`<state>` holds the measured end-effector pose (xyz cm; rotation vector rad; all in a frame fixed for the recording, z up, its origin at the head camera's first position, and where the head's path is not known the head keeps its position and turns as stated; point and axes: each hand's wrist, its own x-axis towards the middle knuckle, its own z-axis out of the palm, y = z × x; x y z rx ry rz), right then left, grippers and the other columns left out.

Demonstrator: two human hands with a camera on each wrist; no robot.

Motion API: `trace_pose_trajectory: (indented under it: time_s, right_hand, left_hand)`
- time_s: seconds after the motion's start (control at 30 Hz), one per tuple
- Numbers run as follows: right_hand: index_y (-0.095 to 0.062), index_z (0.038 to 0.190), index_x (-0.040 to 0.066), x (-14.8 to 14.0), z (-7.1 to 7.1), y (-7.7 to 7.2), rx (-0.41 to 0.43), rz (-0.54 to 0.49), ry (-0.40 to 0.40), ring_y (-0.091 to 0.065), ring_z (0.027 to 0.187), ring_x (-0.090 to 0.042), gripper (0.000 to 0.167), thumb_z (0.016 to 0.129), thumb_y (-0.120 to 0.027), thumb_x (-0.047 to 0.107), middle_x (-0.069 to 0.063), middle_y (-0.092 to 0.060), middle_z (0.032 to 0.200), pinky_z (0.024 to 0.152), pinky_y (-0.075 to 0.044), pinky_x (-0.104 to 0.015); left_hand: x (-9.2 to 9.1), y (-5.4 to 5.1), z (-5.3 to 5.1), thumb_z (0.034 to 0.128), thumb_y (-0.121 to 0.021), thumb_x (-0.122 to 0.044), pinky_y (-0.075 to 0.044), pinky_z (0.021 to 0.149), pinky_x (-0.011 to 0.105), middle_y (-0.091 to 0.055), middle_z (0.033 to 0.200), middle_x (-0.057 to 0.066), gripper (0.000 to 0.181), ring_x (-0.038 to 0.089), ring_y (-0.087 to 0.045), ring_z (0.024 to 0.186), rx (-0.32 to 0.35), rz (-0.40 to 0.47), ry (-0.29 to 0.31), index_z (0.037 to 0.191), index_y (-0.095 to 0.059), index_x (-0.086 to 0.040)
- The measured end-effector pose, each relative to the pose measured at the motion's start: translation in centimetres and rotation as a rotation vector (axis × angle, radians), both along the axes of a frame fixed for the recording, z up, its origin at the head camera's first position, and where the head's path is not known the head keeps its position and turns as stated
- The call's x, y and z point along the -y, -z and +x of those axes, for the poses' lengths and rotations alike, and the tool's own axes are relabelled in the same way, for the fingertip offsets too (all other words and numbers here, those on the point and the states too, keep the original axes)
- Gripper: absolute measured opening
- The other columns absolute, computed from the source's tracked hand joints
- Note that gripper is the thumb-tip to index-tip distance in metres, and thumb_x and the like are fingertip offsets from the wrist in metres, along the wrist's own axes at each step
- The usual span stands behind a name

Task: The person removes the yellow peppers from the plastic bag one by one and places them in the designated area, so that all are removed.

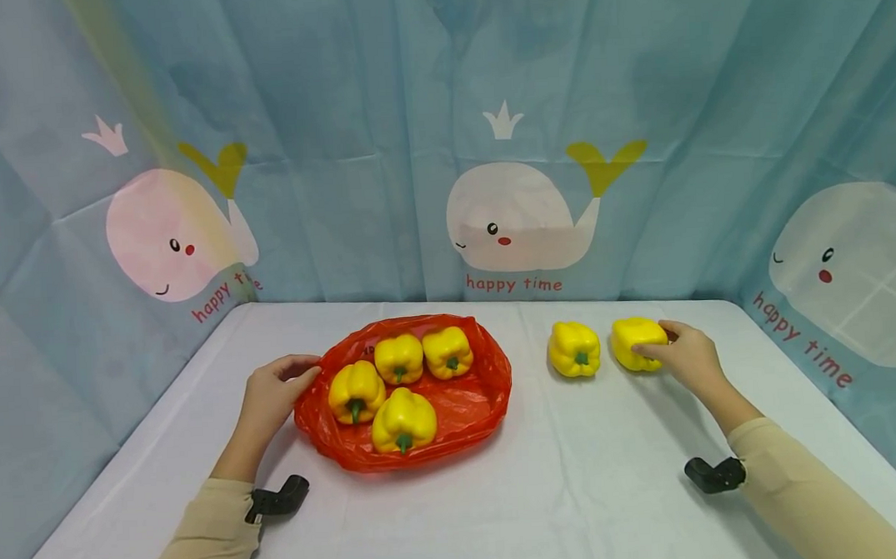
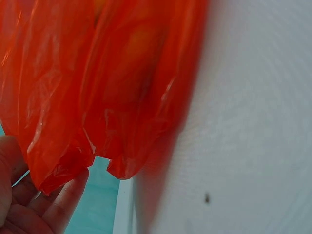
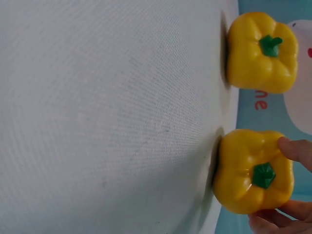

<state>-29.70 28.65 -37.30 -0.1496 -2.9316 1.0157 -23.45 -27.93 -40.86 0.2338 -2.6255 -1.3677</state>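
A red plastic bag (image 1: pixel 464 400) lies spread open on the table, with several yellow bell peppers (image 1: pixel 405 419) inside it. My left hand (image 1: pixel 271 396) pinches the bag's left rim; in the left wrist view, a crumpled corner of the bag (image 2: pixel 68 163) sits between the thumb and fingers. To the right, my right hand (image 1: pixel 687 357) grips a yellow bell pepper (image 1: pixel 634 342), thumb on one side and fingers on the other. The right wrist view shows this pepper (image 3: pixel 239 178) with its green stem facing the camera, low at the tabletop. Another yellow bell pepper (image 1: pixel 574 349) stands just left of it, untouched.
A white cloth (image 1: pixel 547 492) covers the table. Behind and beside it hangs a light blue curtain (image 1: pixel 356 233) printed with whales. Each wrist wears a black camera mount, the left mount (image 1: pixel 277 498) and the right mount (image 1: pixel 715 474).
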Motion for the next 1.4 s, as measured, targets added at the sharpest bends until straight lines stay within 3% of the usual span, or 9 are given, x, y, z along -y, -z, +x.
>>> trace_pose_trajectory:
  time_s: [0.17,0.3,0.43,0.57,0.67,0.77,0.97,1.4]
  right_hand:
    - [-0.030,0.148,-0.013,0.0,0.3,-0.5,-0.022,-0.021,0.015,-0.037,0.136,-0.053,0.081,0.095,-0.064,0.038,-0.038,-0.037,0.148,0.110,-0.038,-0.061]
    - [-0.038,0.147,-0.007,0.8,1.2,-1.4,-0.137,-0.115,0.052,-0.041,0.136,-0.049,0.072,0.097,-0.063,0.039,-0.033,-0.044,0.147,0.110,-0.040,-0.058]
    - [-0.050,0.141,0.000,2.6,2.5,-3.0,-0.236,-0.189,0.035,-0.050,0.132,-0.040,0.065,0.096,-0.063,0.045,-0.024,-0.056,0.140,0.109,-0.044,-0.051]
    - [-0.056,0.137,0.002,5.1,3.5,-4.6,-0.256,-0.214,-0.064,-0.058,0.124,-0.034,0.064,0.092,-0.066,0.048,-0.020,-0.064,0.132,0.096,-0.052,-0.019]
    - [-0.057,0.136,0.003,7.1,4.1,-5.3,-0.241,-0.245,-0.139,-0.061,0.121,-0.032,0.063,0.091,-0.069,0.046,-0.019,-0.066,0.130,0.084,-0.045,-0.002]
    - [-0.056,0.136,0.004,8.8,4.4,-5.5,-0.194,-0.279,-0.185,-0.063,0.120,-0.031,0.063,0.090,-0.070,0.045,-0.017,-0.065,0.132,0.088,-0.048,-0.007]
    - [-0.055,0.138,0.007,11.9,4.7,-5.2,-0.080,-0.361,-0.244,-0.063,0.121,-0.028,0.062,0.090,-0.072,0.042,-0.014,-0.063,0.135,0.099,-0.054,-0.029]
    - [-0.061,0.131,0.012,16.9,4.9,-3.3,-0.004,-0.411,-0.324,-0.066,0.117,-0.025,0.051,0.087,-0.076,0.033,-0.011,-0.067,0.130,0.095,-0.057,-0.043]
  left_hand:
    - [0.0,0.2,0.0,0.1001,-0.058,-0.034,-0.047,0.105,0.050,-0.061,0.134,0.021,0.042,0.037,-0.051,0.130,0.010,0.008,-0.003,0.130,-0.063,-0.005]
    - [0.0,0.2,0.0,0.1000,-0.058,-0.035,-0.047,0.105,0.050,-0.061,0.134,0.021,0.043,0.037,-0.051,0.130,0.013,0.006,-0.003,0.131,-0.063,-0.005]
    - [0.0,0.1,0.0,0.1000,-0.058,-0.036,-0.048,0.105,0.051,-0.062,0.133,0.021,0.043,0.037,-0.052,0.129,0.006,-0.001,0.003,0.131,-0.063,-0.005]
    - [0.1,0.0,0.0,0.1001,-0.057,-0.036,-0.048,0.105,0.051,-0.062,0.132,0.021,0.044,0.036,-0.053,0.127,-0.003,-0.004,0.003,0.130,-0.063,-0.005]
    - [0.1,-0.1,0.1,0.1001,-0.057,-0.036,-0.048,0.104,0.051,-0.062,0.133,0.021,0.044,0.036,-0.053,0.127,-0.002,0.000,-0.001,0.131,-0.063,-0.005]
    - [0.0,-0.1,0.0,0.1001,-0.057,-0.036,-0.049,0.104,0.050,-0.062,0.133,0.020,0.044,0.036,-0.053,0.127,0.002,0.006,0.001,0.131,-0.063,-0.006]
    - [-0.1,-0.2,0.0,0.1001,-0.058,-0.035,-0.049,0.104,0.050,-0.062,0.133,0.021,0.043,0.036,-0.054,0.127,-0.003,0.004,0.002,0.131,-0.063,-0.005]
    - [-0.1,-0.2,0.1,0.1001,-0.058,-0.035,-0.050,0.103,0.048,-0.062,0.133,0.021,0.043,0.035,-0.055,0.125,0.005,0.008,0.002,0.131,-0.062,-0.005]
